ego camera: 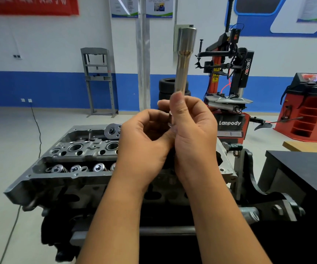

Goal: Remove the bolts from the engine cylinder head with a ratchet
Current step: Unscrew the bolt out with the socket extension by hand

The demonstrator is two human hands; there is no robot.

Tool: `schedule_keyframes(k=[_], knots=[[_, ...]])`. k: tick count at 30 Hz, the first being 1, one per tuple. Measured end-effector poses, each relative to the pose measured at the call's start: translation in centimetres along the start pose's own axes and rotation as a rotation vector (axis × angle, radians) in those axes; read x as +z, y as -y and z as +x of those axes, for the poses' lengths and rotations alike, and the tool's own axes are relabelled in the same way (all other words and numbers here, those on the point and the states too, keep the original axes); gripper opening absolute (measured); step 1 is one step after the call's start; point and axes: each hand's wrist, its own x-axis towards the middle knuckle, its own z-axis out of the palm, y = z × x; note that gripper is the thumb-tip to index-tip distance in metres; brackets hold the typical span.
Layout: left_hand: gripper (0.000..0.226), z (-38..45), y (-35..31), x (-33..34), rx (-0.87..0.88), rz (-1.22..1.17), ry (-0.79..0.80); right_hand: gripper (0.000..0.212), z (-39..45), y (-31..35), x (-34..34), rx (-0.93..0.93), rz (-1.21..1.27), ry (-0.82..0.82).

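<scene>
A person's right hand point(191, 128) grips a long silver metal socket extension point(184, 61) upright, pointing to 12 o'clock; the left hand point(144, 138) curls against its base above the grey aluminium cylinder head point(74, 157), with a ratchet head point(113, 131) at 9 o'clock.

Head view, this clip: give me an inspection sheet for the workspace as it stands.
Surface: engine stand carries the cylinder head; dark bench to the right.
Job's things: cylinder head lies open, valve springs showing; long socket extension is held upright above it; ratchet head shows behind the left hand.
Clutter: nothing seen.
Hands: left hand curls round a small metal piece at the extension's base; right hand grips the extension.
Cables: black cable runs from a wall socket across the floor.
Surroundings: tyre changer, stacked tyres, shop press, red wheel balancer.
</scene>
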Motion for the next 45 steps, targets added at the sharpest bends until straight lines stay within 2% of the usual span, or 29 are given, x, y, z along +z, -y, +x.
schedule_keyframes(k=[2, 4, 6, 8, 13, 15, 19, 23, 26, 30, 36, 38, 42, 45], knots=[[0.017, 0.0, 0.0, -0.1, 0.014, 0.017, 0.031, 0.03, 0.0, 0.0, -0.1, -0.017, -0.009, 0.003], [0.022, -0.1, -0.1, -0.3, 0.003, -0.045, 0.16, 0.029, 0.1, -0.1, -0.3, -0.054, -0.039, -0.014], [0.028, -0.1, -0.3, -0.5, -0.027, -0.119, 0.225, 0.039, 0.1, -0.1, -0.1, -0.062, -0.074, -0.027], [0.028, -0.1, -0.4, -0.4, -0.036, -0.129, 0.177, 0.041, 0.1, -0.1, 0.0, -0.036, -0.066, -0.03], [0.018, 0.0, -0.1, 0.4, -0.001, -0.038, -0.052, 0.021, 0.1, -0.1, 0.0, 0.026, 0.005, -0.015], [0.018, 0.0, -0.1, 0.2, 0.006, -0.045, -0.041, 0.023, 0.1, -0.3, -0.2, 0.009, -0.023, -0.034], [0.026, -0.1, -0.3, -0.3, -0.031, -0.112, 0.132, 0.013, 0.3, -0.5, -0.5, -0.048, -0.032, -0.051], [0.023, 0.0, -0.4, -0.1, -0.04, -0.089, 0.057, 0.024, 0.4, -0.6, -0.2, -0.012, -0.048, -0.018], [0.02, -0.1, -0.4, 0.2, -0.039, -0.055, -0.011, 0.019, 0.4, -0.6, -0.2, -0.006, -0.042, -0.011], [0.02, -0.1, -0.5, 0.1, -0.037, -0.047, -0.042, 0.024, 0.4, -0.8, -0.5, -0.044, -0.052, -0.036], [0.029, -0.2, -0.6, -0.4, -0.09, -0.104, 0.132, 0.011, 0.5, -1.0, -0.4, -0.069, -0.108, -0.018], [0.025, -0.1, -0.6, -0.2, -0.063, -0.07, 0.093, 0.012, 0.6, -1.0, -0.4, -0.065, -0.12, -0.021], [0.013, 0.1, -0.1, 0.3, 0.004, -0.007, -0.11, 0.03, 0.5, -0.9, 0.1, -0.005, -0.082, -0.005], [0.018, 0.2, 0.2, 0.2, 0.013, 0.014, -0.108, 0.021, 0.3, -0.6, 0.0, -0.035, -0.062, 0.019]])
